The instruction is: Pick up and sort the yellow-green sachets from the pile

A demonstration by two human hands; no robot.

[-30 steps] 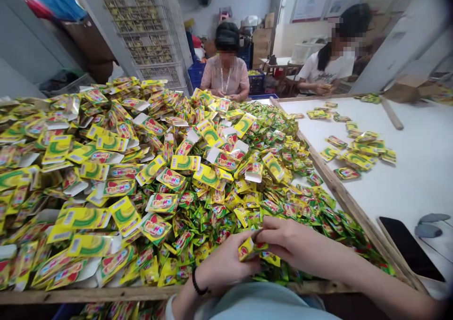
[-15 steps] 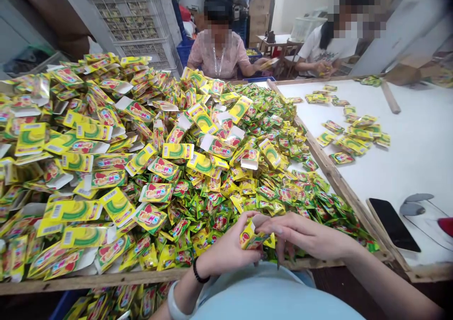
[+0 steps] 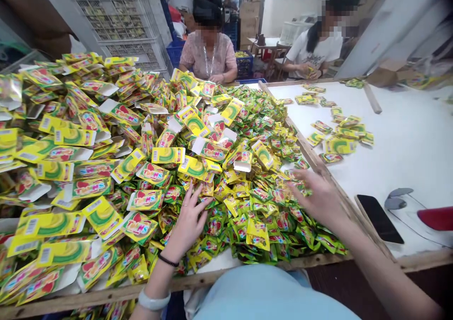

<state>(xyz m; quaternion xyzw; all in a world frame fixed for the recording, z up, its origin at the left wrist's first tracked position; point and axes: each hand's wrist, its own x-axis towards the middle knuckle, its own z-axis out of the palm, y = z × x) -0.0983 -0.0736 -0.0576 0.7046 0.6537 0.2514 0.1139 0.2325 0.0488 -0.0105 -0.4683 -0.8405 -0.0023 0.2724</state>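
Observation:
A big heap of small yellow-green sachets point(image 3: 262, 202) and flat yellow cartons point(image 3: 106, 169) covers the table in front of me. My left hand point(image 3: 187, 221) lies on the sachets with its fingers spread and flat, holding nothing. My right hand point(image 3: 314, 197) reaches out over the sachets near the wooden divider point(image 3: 318, 164); it is smeared by motion, fingers stretched out, with nothing seen in it. A folded yellow packet point(image 3: 257, 230) rests on the pile between my hands.
Right of the divider, a white tabletop point(image 3: 406, 145) holds a few sachets point(image 3: 339, 136), a black phone point(image 3: 378, 218) and a red object point(image 3: 437, 217). Two other people sit across the table, handling packets. Wire crates point(image 3: 116, 18) stand behind the heap.
Both hands held a small packet together near the table's front edge; now they have let go and reached forward apart onto the pile. The camera has tilted down slightly.

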